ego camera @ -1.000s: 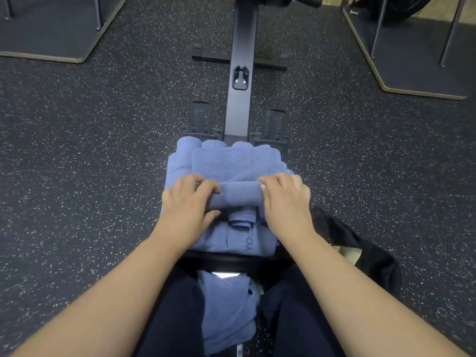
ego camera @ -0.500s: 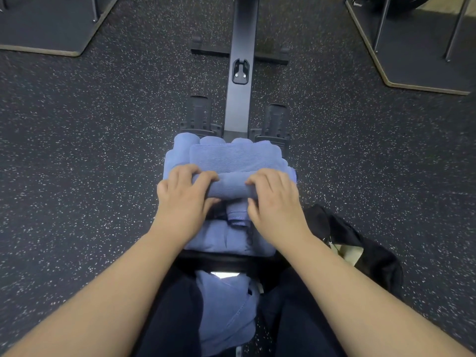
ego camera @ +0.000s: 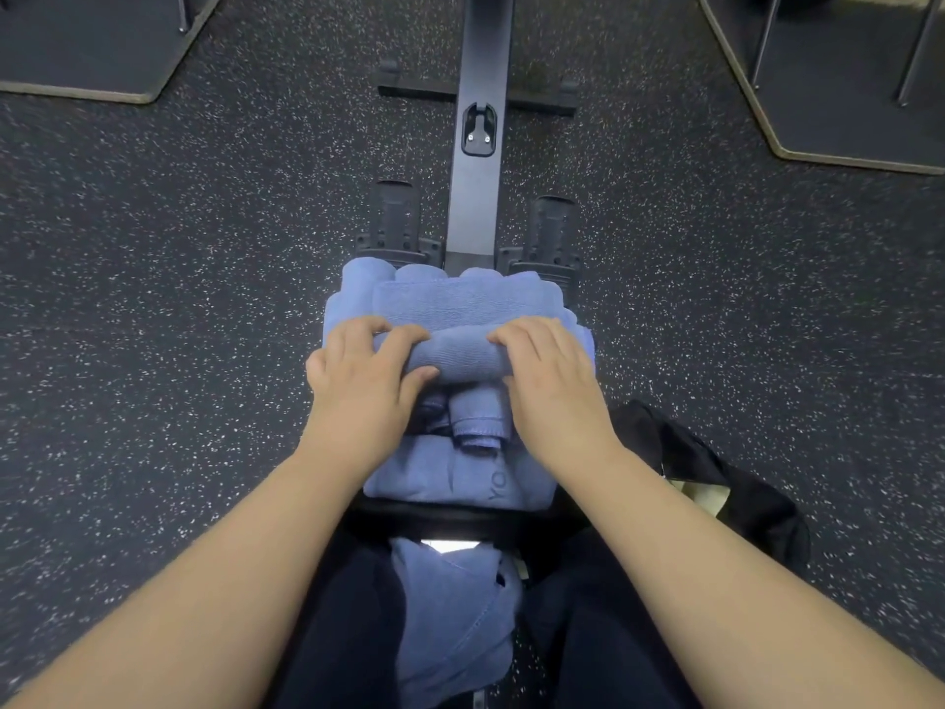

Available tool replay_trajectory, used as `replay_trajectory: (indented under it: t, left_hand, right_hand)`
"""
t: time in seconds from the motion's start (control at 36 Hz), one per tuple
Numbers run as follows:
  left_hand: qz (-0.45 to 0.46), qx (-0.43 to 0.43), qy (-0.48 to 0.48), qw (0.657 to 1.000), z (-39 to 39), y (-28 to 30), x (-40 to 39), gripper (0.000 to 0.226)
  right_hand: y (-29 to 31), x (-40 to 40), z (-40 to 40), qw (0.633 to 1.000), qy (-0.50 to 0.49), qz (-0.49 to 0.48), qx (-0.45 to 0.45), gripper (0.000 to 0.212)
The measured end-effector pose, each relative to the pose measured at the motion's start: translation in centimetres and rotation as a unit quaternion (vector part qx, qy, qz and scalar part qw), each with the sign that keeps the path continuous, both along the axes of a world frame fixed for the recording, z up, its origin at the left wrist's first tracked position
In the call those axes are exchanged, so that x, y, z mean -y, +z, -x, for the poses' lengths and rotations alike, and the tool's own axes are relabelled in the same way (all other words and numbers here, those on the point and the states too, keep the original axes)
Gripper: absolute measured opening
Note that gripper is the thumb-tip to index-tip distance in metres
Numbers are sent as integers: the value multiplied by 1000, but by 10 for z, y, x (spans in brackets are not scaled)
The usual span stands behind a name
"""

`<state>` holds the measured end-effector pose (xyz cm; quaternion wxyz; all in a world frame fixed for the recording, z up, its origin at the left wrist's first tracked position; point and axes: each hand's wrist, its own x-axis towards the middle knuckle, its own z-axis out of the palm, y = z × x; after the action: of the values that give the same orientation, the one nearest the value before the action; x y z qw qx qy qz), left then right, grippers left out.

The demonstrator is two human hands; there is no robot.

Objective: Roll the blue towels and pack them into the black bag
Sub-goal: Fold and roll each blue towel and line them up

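both hands on a half-rolled blue towel

the left hand [ego camera: 365, 378] and the right hand [ego camera: 549, 381] grip the two ends of a blue towel roll [ego camera: 460, 353], fingers curled over its top and the left thumb tucked against its near side. the right thumb is hidden, so how it lies cannot be told. the roll runs crosswise between the hands, and the unrolled part of the same towel [ego camera: 463, 301] lies flat just beyond the fingertips.

under both hands sits a stack of blue towels [ego camera: 450, 475], one near the wrists showing the letters "yo". a small rolled towel end [ego camera: 478, 419] pokes out between the wrists, just below the roll. another blue towel [ego camera: 450, 611] hangs down between the person's legs, under the forearms.

the black bag [ego camera: 716, 483] lies on the floor beside the right forearm, its mouth partly open with a pale lining showing; the arm covers part of it.

beyond the fingertips a dark rail [ego camera: 475, 197] of an exercise machine runs away from the person, with a footrest [ego camera: 394, 217] on each side. the speckled rubber floor [ego camera: 179, 299] spreads out past both hands.
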<state>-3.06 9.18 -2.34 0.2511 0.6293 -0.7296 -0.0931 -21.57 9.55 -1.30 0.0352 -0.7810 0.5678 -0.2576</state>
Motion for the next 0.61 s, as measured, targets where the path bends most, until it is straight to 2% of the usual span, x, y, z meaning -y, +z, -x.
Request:
replay_trajectory:
  t: [0.25, 0.39, 0.53, 0.61]
  left_hand:
    - [34, 1, -52, 998, -1, 2, -5, 42]
    - [22, -4, -56, 998, 0, 2, -4, 59]
    - [27, -24, -56, 998, 2, 5, -1, 44]
    - [13, -23, -55, 998, 2, 4, 1, 44]
  right_hand:
    - [-5, 10, -1, 1000, -12, -22, -13, 40]
    - [-5, 17, -4, 1000, -19, -3, -12, 41]
    - [-6, 24, -8, 999, -32, 11, -2, 40]
    - [-6, 29, -10, 999, -35, 20, -5, 39]
